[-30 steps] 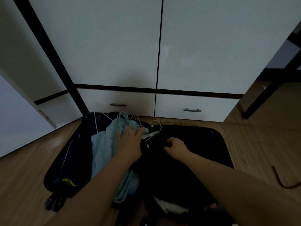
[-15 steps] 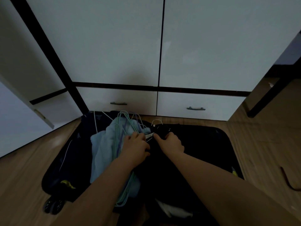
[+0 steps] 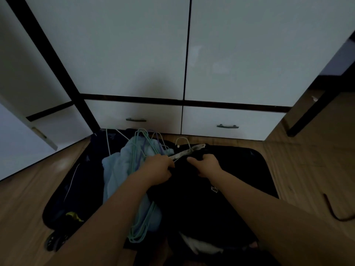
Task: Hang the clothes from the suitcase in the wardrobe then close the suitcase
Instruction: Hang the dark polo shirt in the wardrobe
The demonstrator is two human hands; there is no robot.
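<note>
Gripping a white hanger [image 3: 187,151] with the left hand [image 3: 158,168] and soft, floppy dark garment [image 3: 192,189] with the right hand [image 3: 206,166], best held near its collar.

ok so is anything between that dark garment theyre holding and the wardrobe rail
Yes. The two wardrobe doors straight ahead are closed, so the inside is shut off. Both the left hand and the right hand grip the dark garment and its white hanger, leaving neither free.
</note>
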